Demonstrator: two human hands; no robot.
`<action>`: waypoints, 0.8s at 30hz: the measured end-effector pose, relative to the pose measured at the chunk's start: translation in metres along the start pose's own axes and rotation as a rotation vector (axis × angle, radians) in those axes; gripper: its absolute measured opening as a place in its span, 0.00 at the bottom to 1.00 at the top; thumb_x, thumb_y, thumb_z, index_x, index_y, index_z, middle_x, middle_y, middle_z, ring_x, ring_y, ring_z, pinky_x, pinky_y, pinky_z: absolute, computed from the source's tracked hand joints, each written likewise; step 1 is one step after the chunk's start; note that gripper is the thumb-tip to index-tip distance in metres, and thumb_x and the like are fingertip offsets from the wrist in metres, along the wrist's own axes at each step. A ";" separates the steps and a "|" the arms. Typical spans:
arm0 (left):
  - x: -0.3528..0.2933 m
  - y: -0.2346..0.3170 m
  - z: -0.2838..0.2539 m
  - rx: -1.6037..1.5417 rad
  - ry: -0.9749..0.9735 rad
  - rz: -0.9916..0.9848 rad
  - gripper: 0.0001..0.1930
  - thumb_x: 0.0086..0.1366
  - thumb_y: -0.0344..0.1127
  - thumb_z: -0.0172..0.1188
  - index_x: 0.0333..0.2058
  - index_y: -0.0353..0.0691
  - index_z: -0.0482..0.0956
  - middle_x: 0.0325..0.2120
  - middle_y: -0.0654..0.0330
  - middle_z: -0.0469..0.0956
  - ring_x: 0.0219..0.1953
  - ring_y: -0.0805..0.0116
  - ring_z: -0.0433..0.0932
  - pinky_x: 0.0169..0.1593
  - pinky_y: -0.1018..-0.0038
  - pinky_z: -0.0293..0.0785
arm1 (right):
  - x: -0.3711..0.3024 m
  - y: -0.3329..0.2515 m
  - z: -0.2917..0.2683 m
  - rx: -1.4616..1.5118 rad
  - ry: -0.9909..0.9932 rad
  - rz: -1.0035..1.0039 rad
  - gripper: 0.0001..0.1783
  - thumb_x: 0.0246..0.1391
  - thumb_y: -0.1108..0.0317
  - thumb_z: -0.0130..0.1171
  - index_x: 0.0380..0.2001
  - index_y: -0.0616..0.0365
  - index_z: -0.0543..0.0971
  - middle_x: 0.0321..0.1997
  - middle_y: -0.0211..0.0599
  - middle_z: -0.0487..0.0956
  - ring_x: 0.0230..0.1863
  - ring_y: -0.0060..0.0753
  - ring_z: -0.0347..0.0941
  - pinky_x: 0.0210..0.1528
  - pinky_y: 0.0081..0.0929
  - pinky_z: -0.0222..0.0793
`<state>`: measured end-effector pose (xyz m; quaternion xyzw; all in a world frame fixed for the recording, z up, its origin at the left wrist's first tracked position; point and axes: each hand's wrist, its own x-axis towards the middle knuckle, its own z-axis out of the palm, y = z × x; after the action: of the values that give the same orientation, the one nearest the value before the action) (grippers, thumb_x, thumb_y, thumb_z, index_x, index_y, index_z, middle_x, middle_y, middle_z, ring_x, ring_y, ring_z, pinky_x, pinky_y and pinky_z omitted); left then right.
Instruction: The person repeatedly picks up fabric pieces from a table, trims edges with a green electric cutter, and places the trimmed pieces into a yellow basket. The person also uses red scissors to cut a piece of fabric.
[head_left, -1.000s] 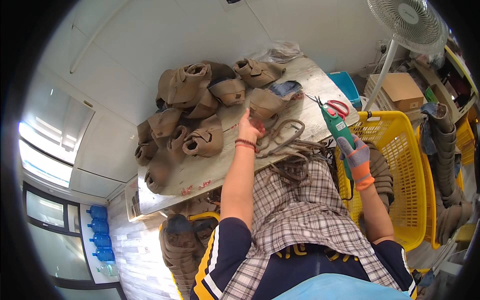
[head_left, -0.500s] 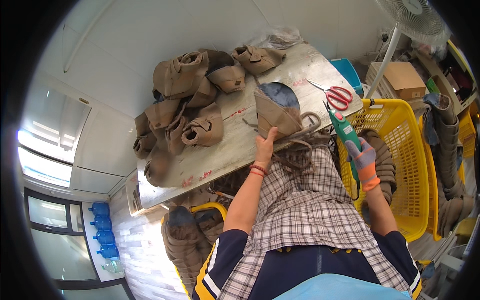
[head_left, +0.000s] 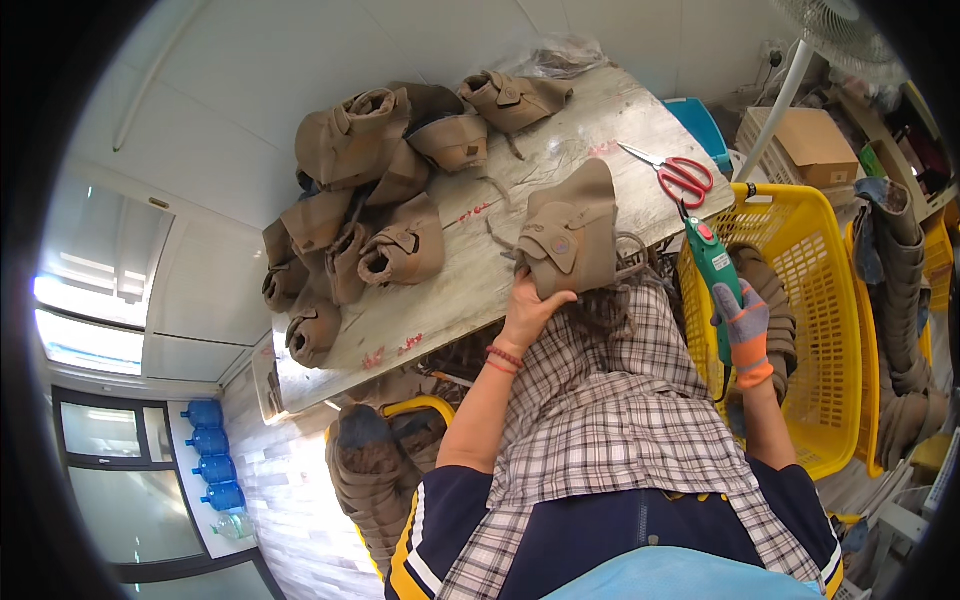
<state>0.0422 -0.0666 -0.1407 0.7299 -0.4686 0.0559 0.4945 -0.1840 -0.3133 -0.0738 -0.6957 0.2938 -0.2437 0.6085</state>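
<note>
My left hand [head_left: 535, 308] grips the lower edge of a brown shoe upper [head_left: 570, 225] with a strap and a small round badge facing up. The upper is held above the near edge of the worktable [head_left: 470, 262]. In my right hand [head_left: 742, 325], gloved in grey and orange, is a green handheld electric trimmer [head_left: 712, 262] with a red button and a dark pointed tip aimed up and left. Red-handled scissors [head_left: 682, 180] lie on the table beyond that tip. Brown trimmed strips [head_left: 628, 262] hang at the table edge beside the upper.
Several brown uppers [head_left: 352, 130] are heaped on the table's left side. A yellow basket [head_left: 825, 330] with stacked uppers stands at my right, and another stack of uppers [head_left: 372, 480] at lower left. A white fan [head_left: 785, 100], a cardboard box [head_left: 815, 150] and a blue bin [head_left: 700, 130] are at far right.
The upper in my left hand has been turned over, from its dark opening showing to its strap side showing. My right hand and the trimmer have shifted slightly right.
</note>
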 end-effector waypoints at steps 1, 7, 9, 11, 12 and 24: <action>-0.005 -0.005 0.003 -0.142 0.037 -0.150 0.17 0.58 0.39 0.66 0.38 0.30 0.79 0.38 0.49 0.80 0.36 0.58 0.77 0.42 0.72 0.73 | -0.002 0.001 0.000 -0.007 0.000 0.010 0.17 0.55 0.54 0.61 0.32 0.60 0.76 0.19 0.27 0.71 0.20 0.19 0.66 0.24 0.22 0.62; 0.009 -0.042 0.019 -0.061 0.299 -0.477 0.23 0.55 0.44 0.67 0.19 0.25 0.75 0.14 0.44 0.72 0.16 0.53 0.68 0.24 0.63 0.66 | -0.011 0.007 -0.001 -0.010 -0.002 0.052 0.18 0.55 0.54 0.62 0.34 0.60 0.76 0.18 0.27 0.72 0.19 0.17 0.66 0.23 0.19 0.60; 0.029 -0.048 0.018 0.146 0.391 -0.449 0.28 0.53 0.48 0.68 0.13 0.26 0.70 0.10 0.42 0.66 0.12 0.53 0.63 0.21 0.60 0.61 | -0.013 0.004 0.000 -0.043 -0.024 0.032 0.19 0.54 0.54 0.62 0.36 0.61 0.76 0.19 0.27 0.72 0.19 0.17 0.65 0.23 0.19 0.59; 0.044 -0.055 0.007 0.329 0.396 -0.444 0.29 0.54 0.50 0.68 0.11 0.28 0.70 0.08 0.45 0.68 0.11 0.54 0.64 0.20 0.59 0.60 | -0.012 -0.001 0.005 -0.075 -0.041 0.005 0.20 0.53 0.54 0.63 0.37 0.61 0.76 0.20 0.26 0.73 0.20 0.16 0.65 0.23 0.19 0.60; 0.047 -0.056 -0.002 0.188 0.369 -0.578 0.27 0.55 0.49 0.67 0.14 0.28 0.73 0.13 0.47 0.72 0.15 0.55 0.69 0.23 0.60 0.63 | -0.012 -0.003 0.006 -0.092 -0.039 -0.009 0.20 0.52 0.55 0.65 0.37 0.61 0.77 0.21 0.26 0.73 0.20 0.15 0.65 0.23 0.18 0.61; 0.043 0.062 -0.153 -1.555 0.517 -0.618 0.17 0.63 0.29 0.55 0.50 0.28 0.70 0.49 0.48 0.74 0.53 0.55 0.73 0.57 0.57 0.69 | -0.012 -0.050 0.039 -0.454 -0.036 -0.682 0.28 0.40 0.55 0.73 0.43 0.60 0.78 0.27 0.40 0.80 0.23 0.34 0.75 0.28 0.27 0.71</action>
<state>0.0787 0.0205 0.0015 0.2446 -0.0284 -0.2523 0.9358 -0.1599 -0.2726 -0.0293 -0.8740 0.0819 -0.3484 0.3287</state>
